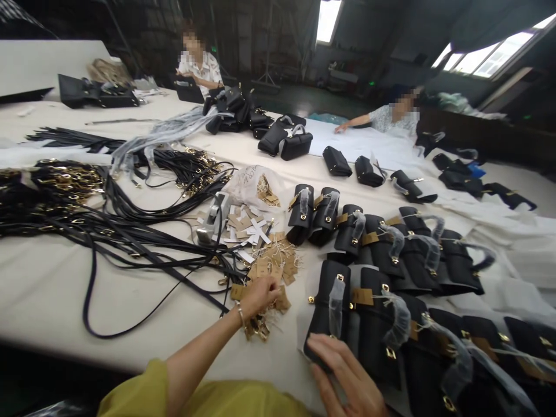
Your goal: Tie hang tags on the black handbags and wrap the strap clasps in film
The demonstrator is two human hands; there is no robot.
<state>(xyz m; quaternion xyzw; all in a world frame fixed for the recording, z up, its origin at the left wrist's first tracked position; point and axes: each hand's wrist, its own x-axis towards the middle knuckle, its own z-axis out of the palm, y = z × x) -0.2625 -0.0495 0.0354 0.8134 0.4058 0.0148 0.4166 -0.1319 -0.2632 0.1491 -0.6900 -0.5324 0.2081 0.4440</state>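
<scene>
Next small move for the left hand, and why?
Likely pinch a single tag out of the tag pile: the left hand has its fingertips in it, while the right hand rests open on the nearest bag.

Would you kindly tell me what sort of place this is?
Probably a handbag workshop: rows of black handbags on a long white table, a heap of black straps with gold buckles, and brown paper tags under the left hand.

Bright rectangular ceiling skylight (329, 17) and slanted side windows (486, 58) light a dim hall with a long white cloth-covered table (43, 289).
</scene>
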